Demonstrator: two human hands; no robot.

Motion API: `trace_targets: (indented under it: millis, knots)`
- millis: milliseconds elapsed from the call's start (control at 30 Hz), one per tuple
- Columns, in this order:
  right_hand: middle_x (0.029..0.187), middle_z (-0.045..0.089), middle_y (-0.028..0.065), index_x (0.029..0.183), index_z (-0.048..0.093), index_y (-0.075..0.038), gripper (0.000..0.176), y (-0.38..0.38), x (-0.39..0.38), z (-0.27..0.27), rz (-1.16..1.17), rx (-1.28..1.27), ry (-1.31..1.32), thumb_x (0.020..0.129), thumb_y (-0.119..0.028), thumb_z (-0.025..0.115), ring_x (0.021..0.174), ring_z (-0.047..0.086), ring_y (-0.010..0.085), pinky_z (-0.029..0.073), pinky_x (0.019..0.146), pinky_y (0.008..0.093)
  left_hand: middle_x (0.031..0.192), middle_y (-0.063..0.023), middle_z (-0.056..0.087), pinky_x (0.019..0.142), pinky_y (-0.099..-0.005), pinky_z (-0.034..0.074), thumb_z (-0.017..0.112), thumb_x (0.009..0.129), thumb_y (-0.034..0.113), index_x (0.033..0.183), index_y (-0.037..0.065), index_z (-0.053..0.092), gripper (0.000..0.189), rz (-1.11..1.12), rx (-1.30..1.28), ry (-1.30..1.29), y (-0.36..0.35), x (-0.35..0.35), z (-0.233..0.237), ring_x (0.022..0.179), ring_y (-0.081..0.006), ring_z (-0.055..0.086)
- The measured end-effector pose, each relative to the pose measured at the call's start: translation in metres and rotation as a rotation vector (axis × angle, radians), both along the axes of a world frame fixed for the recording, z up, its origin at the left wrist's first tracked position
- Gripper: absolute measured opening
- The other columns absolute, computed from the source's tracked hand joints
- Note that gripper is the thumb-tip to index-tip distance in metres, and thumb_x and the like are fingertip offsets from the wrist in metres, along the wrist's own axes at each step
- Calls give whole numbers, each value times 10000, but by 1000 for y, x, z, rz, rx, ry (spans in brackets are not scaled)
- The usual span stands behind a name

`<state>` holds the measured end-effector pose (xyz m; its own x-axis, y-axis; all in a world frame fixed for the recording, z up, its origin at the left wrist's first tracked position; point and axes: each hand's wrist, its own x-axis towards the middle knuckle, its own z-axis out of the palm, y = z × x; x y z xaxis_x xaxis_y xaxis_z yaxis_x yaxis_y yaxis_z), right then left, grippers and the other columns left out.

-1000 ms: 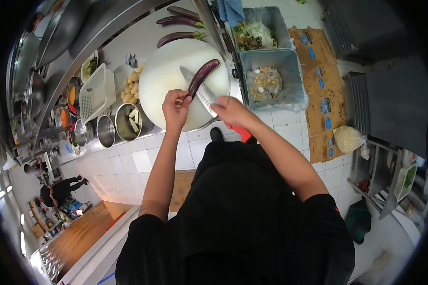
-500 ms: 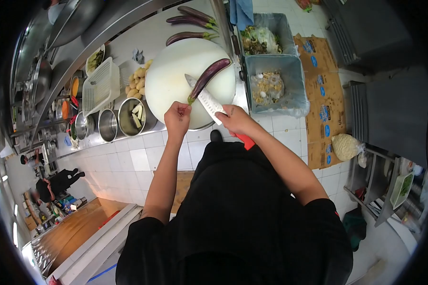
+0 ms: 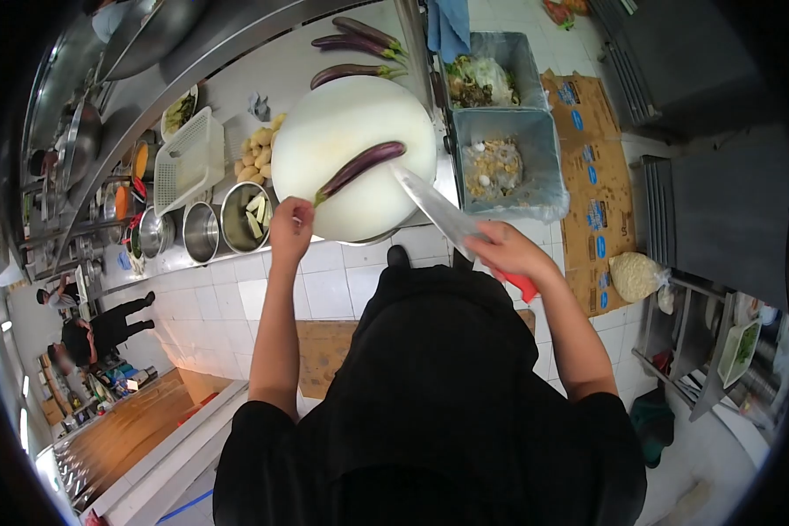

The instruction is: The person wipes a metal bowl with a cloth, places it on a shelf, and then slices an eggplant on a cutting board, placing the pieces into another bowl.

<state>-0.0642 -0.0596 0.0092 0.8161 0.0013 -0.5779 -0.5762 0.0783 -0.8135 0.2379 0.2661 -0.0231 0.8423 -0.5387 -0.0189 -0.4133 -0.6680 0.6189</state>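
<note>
A long purple eggplant (image 3: 359, 169) lies aslant on the round white cutting board (image 3: 324, 123), its stem end toward me on the left. At that stem end my left hand (image 3: 291, 230) is closed, its fingertips against the tip; the exact grip is partly hidden. My right hand (image 3: 510, 252) grips a kitchen knife (image 3: 438, 210) by its red handle. The broad blade points up and left, its tip near the eggplant's far end at the board's right side. Several more eggplants (image 3: 359, 42) lie beyond the board.
Left of the board are potatoes (image 3: 254, 156), a steel pot (image 3: 241, 230) with pale cut pieces, an empty-looking steel pot (image 3: 200, 233) and a white plastic basket (image 3: 188, 162). Lined bins (image 3: 552, 180) with scraps stand right. Another person (image 3: 105, 333) is far left.
The knife has drawn away from the eggplant's stem end, moving right and toward me. My left hand and the eggplant have shifted left, and the eggplant now lies lower on the board.
</note>
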Motion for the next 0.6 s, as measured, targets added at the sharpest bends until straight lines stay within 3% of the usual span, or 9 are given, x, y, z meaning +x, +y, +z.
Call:
trace_targets:
  millis: [33, 100, 133, 200, 267, 367, 600]
  knots:
    - [630, 534, 7, 1173, 661, -13, 286, -5, -14, 6, -1, 0, -4, 1079, -274, 594, 420, 518, 125, 418, 406, 314, 921, -96, 728, 710, -333, 562, 747, 892, 30, 997, 44, 709, 113, -1, 0, -4, 1, -1, 6, 852, -204, 710]
    - [644, 523, -7, 1092, 658, -21, 261, -10, -35, 13, -40, 9, 80, 1077, -277, 610, 416, 484, 94, 408, 404, 281, 1118, -134, 693, 842, -393, 558, 740, 859, 8, 1082, 59, 709, 230, -110, 73, -477, 0, -3, 23, 1066, -308, 671]
    - [644, 523, -7, 1092, 658, -21, 261, -8, -36, 10, -41, 10, 79, 1077, -277, 610, 416, 484, 94, 408, 404, 281, 1118, -134, 693, 842, -393, 558, 740, 859, 8, 1082, 59, 709, 230, -111, 73, -477, -12, -8, 25, 1066, -308, 671]
    - [645, 525, -6, 1033, 637, -29, 263, -3, -40, -6, -178, 23, 12, 1079, -287, 612, 418, 488, 92, 402, 401, 279, 1242, -160, 649, 952, -445, 517, 747, 827, 5, 1181, 67, 696, 364, -197, -133, -442, -60, -32, 24, 1176, -387, 605]
    - [640, 528, -3, 1055, 640, -28, 255, 10, -23, -16, -257, 28, -19, 1079, -280, 608, 414, 502, 105, 405, 398, 289, 1258, -164, 643, 963, -454, 508, 748, 837, 18, 1258, 74, 680, 431, -354, -155, -515, -102, -44, 30, 1163, -398, 609]
    - [631, 535, 12, 1056, 637, -13, 268, 31, 12, -35, -350, -4, -55, 1074, -279, 611, 408, 523, 125, 412, 390, 312, 1237, -169, 661, 960, -442, 510, 748, 854, 43, 1289, 74, 666, 444, -353, -115, -549, -119, -28, -4, 1144, -388, 622]
    - [645, 601, 59, 1053, 659, 28, 312, 58, 19, -53, -343, -49, -41, 1056, -282, 626, 418, 562, 155, 438, 403, 341, 1174, -149, 718, 913, -444, 538, 772, 898, 100, 1277, 60, 678, 392, -352, -35, -134, -99, -34, 9, 1057, -372, 660]
